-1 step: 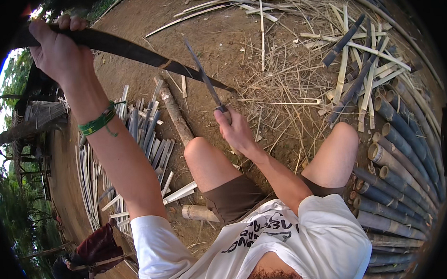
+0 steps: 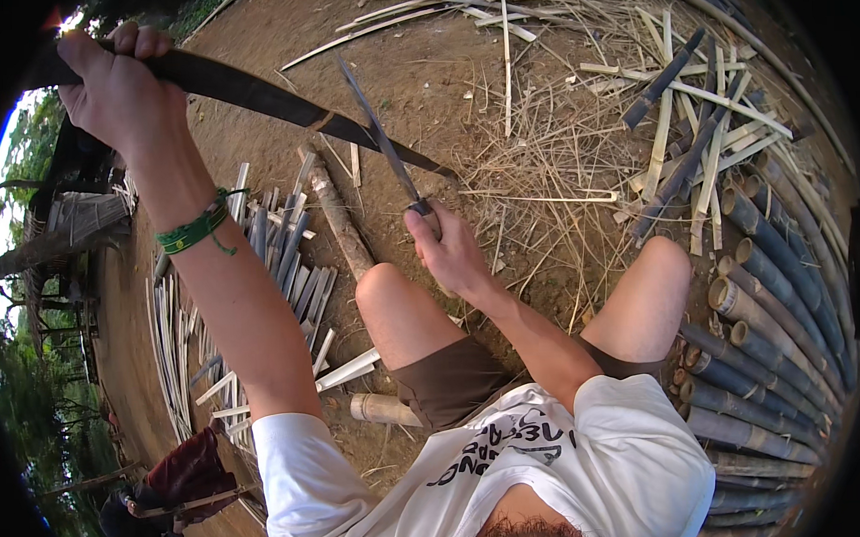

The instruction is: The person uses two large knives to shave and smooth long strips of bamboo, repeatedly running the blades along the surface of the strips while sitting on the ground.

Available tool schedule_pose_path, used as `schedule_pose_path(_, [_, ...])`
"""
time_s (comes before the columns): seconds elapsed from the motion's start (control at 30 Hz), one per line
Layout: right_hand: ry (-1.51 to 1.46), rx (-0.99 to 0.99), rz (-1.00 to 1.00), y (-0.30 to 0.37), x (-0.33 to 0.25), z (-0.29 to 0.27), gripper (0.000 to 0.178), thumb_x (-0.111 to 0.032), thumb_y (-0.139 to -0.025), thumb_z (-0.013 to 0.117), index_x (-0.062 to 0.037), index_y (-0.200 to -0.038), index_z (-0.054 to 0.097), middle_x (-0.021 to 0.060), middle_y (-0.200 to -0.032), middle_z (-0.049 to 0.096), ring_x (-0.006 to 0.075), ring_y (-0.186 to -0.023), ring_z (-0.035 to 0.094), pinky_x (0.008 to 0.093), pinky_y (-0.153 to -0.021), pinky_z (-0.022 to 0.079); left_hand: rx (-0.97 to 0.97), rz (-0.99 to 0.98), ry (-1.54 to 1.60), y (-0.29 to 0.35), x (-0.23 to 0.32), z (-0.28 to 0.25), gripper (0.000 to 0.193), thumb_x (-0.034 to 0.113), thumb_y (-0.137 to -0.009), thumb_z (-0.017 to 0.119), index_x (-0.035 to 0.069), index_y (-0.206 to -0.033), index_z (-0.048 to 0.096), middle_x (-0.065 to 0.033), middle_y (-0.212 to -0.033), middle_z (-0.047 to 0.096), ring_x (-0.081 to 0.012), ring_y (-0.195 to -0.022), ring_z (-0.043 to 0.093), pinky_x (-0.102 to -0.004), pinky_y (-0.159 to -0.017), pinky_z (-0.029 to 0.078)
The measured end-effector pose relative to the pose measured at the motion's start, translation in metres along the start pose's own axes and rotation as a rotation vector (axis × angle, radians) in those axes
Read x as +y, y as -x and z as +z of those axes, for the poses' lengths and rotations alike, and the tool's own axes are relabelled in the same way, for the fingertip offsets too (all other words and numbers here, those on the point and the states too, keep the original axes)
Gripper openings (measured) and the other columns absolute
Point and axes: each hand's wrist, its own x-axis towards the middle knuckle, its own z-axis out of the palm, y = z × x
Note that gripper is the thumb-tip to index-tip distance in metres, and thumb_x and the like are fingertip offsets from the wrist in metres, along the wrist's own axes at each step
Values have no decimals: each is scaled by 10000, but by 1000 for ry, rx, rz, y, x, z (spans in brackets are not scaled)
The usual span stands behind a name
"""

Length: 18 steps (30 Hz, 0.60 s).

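My left hand (image 2: 126,94) is raised at the upper left, its fingers closed round one end of a long dark bamboo strip (image 2: 244,93). The strip slopes down to the right, with a pale node ring partway along, and its far end reaches the ground litter in view. In front of my knees, my right hand (image 2: 451,251) grips the handle of a long knife (image 2: 390,158). Its narrow blade points up and left and crosses the strip beyond the node. Whether blade and strip touch, I cannot tell.
Bamboo poles (image 2: 734,300) are stacked on the right. Split strips (image 2: 287,245) lie in a pile at the left, beside a thin log (image 2: 338,215). Shavings (image 2: 549,160) cover the ground ahead, with crossed bamboo pieces (image 2: 678,179) further right. Dark red cloth (image 2: 193,471) shows lower left.
The knife has shifted slightly up and to the left, its tip tilting further left. My left hand, still on the strip, has moved very little.
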Motion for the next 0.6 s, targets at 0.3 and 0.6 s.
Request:
schedule_pose_path(0.3, [4,-25,-252,-8,-115,-2,399,-404,-975,576,-10,-918,564,9,-541,484,121,-471,463,322,-457,346,-129,-21,71,14,-1,22,323,368,-1014,346,79,-924,459,-79,-694,443,-171,-564,361,-301,-536,346])
schedule_pose_path(0.6, [263,39,-248,9,-91,-13,409,-390,-955,600,9,-886,546,134,-547,554,302,-508,613,402,-472,436,-126,-14,22,30,15,24,330,349,-1008,370,85,-819,432,-52,-652,383,-153,-536,346,-286,-510,322])
